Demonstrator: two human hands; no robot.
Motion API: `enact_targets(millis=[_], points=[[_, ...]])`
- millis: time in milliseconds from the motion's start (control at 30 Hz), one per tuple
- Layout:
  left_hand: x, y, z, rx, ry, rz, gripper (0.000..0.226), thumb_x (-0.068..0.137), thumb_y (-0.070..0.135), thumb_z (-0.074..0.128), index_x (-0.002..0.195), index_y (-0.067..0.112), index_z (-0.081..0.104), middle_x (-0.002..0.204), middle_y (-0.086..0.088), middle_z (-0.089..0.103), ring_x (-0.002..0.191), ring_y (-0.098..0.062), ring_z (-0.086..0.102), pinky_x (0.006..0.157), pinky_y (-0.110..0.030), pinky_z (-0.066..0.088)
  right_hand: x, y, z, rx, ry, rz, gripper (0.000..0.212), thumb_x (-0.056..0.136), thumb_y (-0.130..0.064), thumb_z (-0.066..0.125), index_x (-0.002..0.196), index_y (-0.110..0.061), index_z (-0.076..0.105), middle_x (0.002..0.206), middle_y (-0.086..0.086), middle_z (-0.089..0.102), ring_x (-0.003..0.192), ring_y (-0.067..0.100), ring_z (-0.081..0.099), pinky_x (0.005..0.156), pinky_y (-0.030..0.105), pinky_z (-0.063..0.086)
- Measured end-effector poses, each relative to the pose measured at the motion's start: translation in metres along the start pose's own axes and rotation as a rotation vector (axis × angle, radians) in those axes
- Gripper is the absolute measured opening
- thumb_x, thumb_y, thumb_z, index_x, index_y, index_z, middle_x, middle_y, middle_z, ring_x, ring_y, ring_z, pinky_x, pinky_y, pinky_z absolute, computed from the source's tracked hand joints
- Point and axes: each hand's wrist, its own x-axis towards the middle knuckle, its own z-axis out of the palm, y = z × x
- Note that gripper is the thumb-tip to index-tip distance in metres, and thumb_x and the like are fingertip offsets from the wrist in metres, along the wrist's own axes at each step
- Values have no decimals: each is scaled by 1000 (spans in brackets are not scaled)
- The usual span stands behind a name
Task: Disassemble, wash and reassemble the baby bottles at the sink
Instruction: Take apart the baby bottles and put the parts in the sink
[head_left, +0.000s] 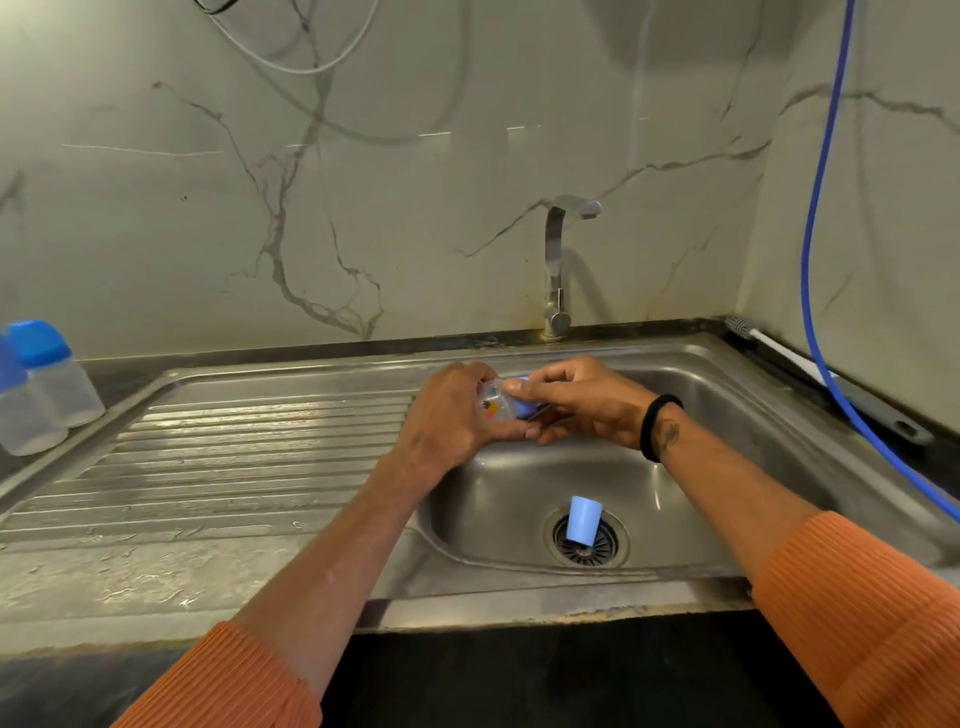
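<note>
- Both hands meet over the far left part of the sink basin (727, 415), holding one small baby bottle (496, 408) on its side between them.
- The left hand (447, 415) curls round the clear, printed body of the bottle.
- The right hand (582, 397) pinches the light blue collar (524, 402) at the bottle's right end with fingers and thumb.
- A light blue cap (584, 519) lies in the basin on the drain strainer (587, 543), near the person.
- Two more bottles with blue caps (44, 384) stand at the far left, beside the ribbed drainboard (234, 457).
- The tap (558, 260) stands behind the basin; a blue hose (815, 260) hangs at the right.
</note>
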Motion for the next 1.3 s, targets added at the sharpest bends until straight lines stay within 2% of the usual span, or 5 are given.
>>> enact_targets(millis=[533,700,900,1100,1300], points=[[2,-2,0,-80,-133,-79,63,58,79,79,89,25,72,76,5,70,68,-13,64,60,-28,45,-2,4,-10,-153,6,-118,59,71,-39,89,122,-13,75,116,6,77,105,18,74,87,28,60],[1,-5,-3,-167,-199,-100,60,52,82,79,86,34,65,79,11,68,70,-8,63,61,-28,46,-5,-3,-10,-199,-6,-229,50,78,-9,89,124,-17,73,119,7,76,111,24,72,100,33,57],[1,-5,-1,-306,-247,-193,61,81,81,60,119,34,67,101,7,74,89,-9,72,84,-38,61,-7,-3,-5,-187,9,-218,61,74,10,85,128,-14,70,123,6,74,108,19,73,88,30,62],[-3,-4,0,-621,-167,-346,54,98,64,52,111,16,72,97,-4,71,90,-20,66,81,-36,52,-2,0,3,22,132,-97,81,68,-11,93,140,-21,57,122,13,73,104,21,75,82,34,64],[0,13,-2,-1166,-44,-601,53,101,56,50,127,10,61,112,-15,72,97,-27,73,88,-49,60,-1,6,19,149,-46,143,82,71,-34,94,140,-19,53,120,14,75,105,31,75,90,43,62]])
